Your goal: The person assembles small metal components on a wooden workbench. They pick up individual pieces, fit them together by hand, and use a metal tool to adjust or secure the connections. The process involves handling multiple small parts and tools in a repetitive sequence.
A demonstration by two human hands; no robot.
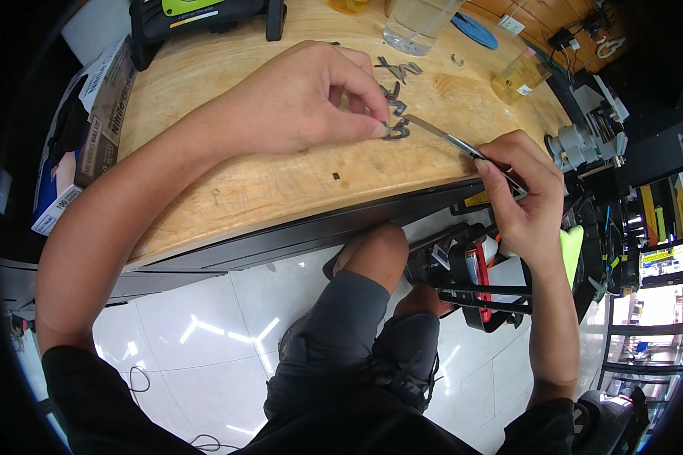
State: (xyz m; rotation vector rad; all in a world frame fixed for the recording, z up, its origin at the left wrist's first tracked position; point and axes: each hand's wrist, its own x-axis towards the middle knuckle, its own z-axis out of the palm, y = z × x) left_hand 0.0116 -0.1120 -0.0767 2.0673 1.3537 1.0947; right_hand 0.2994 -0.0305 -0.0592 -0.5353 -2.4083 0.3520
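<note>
Grey, curved and flat, a small piece (pixel 399 133) lies at one o'clock on the pale wooden bench (pixel 273 182), left hand (pixel 303 95) pinching it, seemingly for steadiness, right hand (pixel 525 186) at three o'clock gripping a slim silver metal tool (pixel 449 137).

left fingers (pixel 366 91) seem pinched downward; right fingers (pixel 524 155) curl firmly.

L hand (pixel 303 98) pinches dark pc (pixel 398 133) on wood bench (pixel 258 193); R hand (pixel 522 186) holds metal tool (pixel 454 142), tip near pc; box (pixel 102 125) at L.
</note>
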